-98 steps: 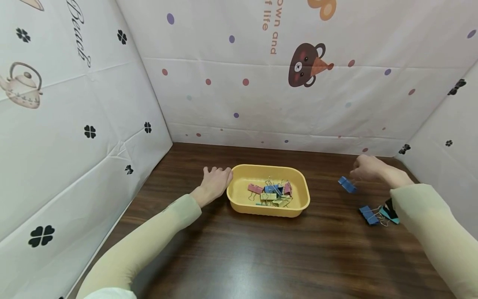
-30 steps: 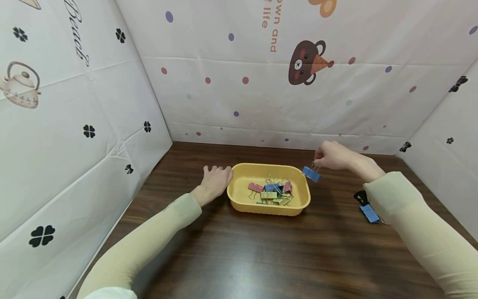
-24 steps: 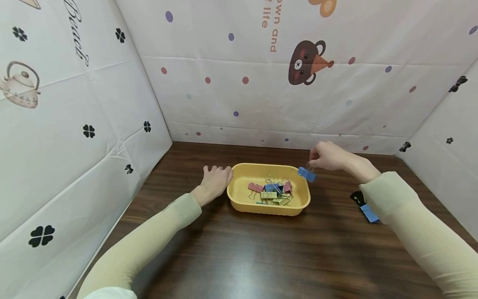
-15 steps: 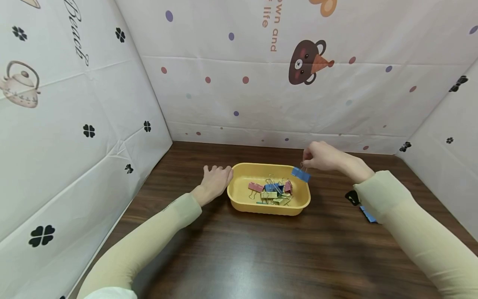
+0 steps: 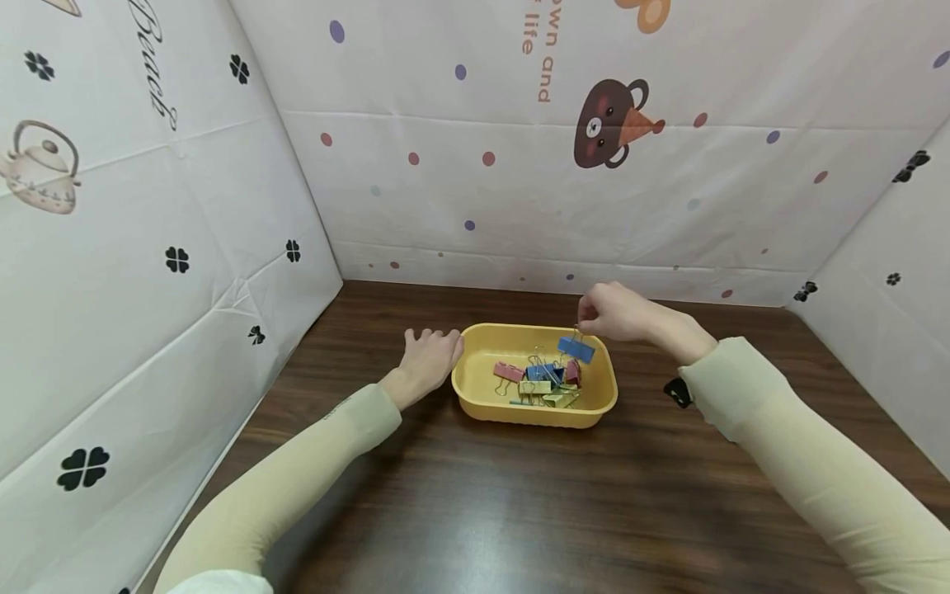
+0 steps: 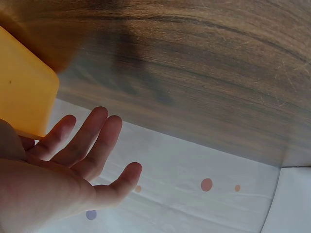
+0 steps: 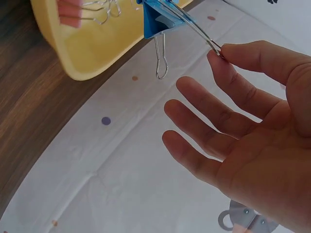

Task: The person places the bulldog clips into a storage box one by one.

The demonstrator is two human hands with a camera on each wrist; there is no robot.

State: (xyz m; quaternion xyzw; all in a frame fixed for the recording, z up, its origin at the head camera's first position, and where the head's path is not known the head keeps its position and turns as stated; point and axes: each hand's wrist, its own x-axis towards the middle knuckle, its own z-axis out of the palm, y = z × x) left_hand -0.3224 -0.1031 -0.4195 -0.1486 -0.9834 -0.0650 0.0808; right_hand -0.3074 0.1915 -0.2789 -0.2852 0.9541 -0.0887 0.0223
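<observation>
Over the right part of a yellow plastic tray (image 5: 475, 404) hangs a blue binder clip (image 5: 576, 350). My right hand (image 5: 616, 312) pinches one wire handle of this clip between thumb and index finger; the right wrist view shows its other fingers spread. My left hand (image 5: 425, 363) holds the tray's left end at the rim, with the thumb mostly hidden and the remaining fingers loosely bent outside it. Inside the tray lies a loose pile: a pink binder clip (image 5: 509, 372), another blue clip (image 5: 540, 373), a yellow-green clip (image 5: 534, 388) and several others.
The dark wooden table (image 5: 445, 511) bears the tray. A black thing (image 5: 678, 391) shows at the right forearm, whose sleeve (image 5: 742, 396) covers part of the table's right side. White patterned sheets (image 5: 519, 206) stand behind and at both sides.
My right hand has picked up the blue binder clip from the table at the right and carried it left over the tray. The clips on the right are now hidden behind the forearm. My left hand stays put.
</observation>
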